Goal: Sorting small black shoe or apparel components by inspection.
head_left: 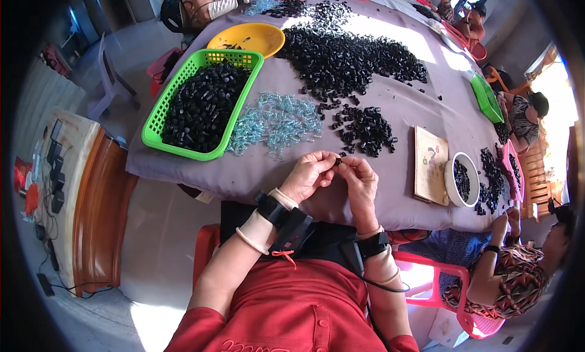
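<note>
Writing shows in few places: tone-on-tone lettering (253,347) runs along the lower edge of the wearer's red shirt (292,309), partly cut off by the frame, and a tan booklet (431,166) on the right of the table (390,193) bears a small printed figure with marks too fine to make out. The left hand (311,175) and the right hand (361,176) meet above the near edge of the mauve tablecloth, each with thumb and fingertips pinched on a small black piece (337,162), which sits between them; its surface is too small to show any marking. Just beyond the hands lies a small pile of black parts (368,132), with clear bluish parts (277,123) spread to its left and a large black heap (341,59) farther back. A bright green basket (151,132) full of black parts stands at the left edge, near a yellow dish (259,38). A white bowl (450,181) of dark parts is tipped toward the right, just beside the booklet. Dark devices are strapped to both wrists, and a co-worker in a patterned top (518,273) sits at the right.
</note>
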Action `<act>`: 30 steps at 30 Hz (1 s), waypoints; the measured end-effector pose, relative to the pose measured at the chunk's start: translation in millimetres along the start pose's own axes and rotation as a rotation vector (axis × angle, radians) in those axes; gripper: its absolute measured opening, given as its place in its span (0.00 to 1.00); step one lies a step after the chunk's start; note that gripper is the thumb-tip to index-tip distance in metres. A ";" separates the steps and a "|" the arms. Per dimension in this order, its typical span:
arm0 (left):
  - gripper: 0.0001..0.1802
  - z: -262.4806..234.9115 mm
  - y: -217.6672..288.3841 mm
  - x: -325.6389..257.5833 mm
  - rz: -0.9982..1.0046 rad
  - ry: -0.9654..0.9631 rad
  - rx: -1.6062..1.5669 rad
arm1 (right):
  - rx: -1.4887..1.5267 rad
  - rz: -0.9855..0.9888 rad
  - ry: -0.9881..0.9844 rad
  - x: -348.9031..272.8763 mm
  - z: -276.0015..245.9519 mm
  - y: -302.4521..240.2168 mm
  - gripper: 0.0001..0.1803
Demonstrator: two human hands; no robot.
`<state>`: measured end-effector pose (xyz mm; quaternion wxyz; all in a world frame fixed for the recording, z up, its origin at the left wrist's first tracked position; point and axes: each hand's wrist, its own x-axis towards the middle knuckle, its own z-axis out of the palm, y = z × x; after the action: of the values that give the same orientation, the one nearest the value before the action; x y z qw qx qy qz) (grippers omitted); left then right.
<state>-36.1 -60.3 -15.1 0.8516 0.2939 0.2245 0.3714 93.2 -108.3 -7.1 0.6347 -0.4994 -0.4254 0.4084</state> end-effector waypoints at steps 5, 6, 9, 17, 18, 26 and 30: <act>0.07 -1.6 0.6 -0.4 -0.001 -0.003 -0.025 | 0.051 0.027 -0.002 -0.9 3.0 -3.1 0.06; 0.06 -2.2 1.3 -0.7 -0.012 -0.012 -0.042 | 0.050 0.026 -0.004 -1.0 4.1 -3.6 0.06; 0.06 -0.6 2.6 -1.5 -0.002 0.002 -0.064 | -0.067 -0.037 -0.003 -1.1 5.4 -4.5 0.07; 0.05 -4.3 0.3 -3.5 0.028 0.013 -0.078 | -0.743 -0.260 0.104 30.5 -19.4 -9.1 0.08; 0.06 -3.0 1.0 -3.0 0.025 -0.004 -0.087 | -0.840 -0.315 0.060 36.6 -25.4 -7.2 0.08; 0.06 -1.8 0.9 -4.6 0.016 -0.005 -0.069 | -1.257 -0.285 -0.041 39.2 -14.4 -5.4 0.08; 0.06 -3.9 1.4 -4.8 0.023 -0.010 -0.060 | -1.239 -0.321 -0.016 37.5 -12.9 -3.1 0.05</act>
<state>-42.1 -61.9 -16.1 0.8568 0.2728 0.2058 0.3863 117.2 -77.1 -0.9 0.2782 -0.7008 -0.6567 -0.0098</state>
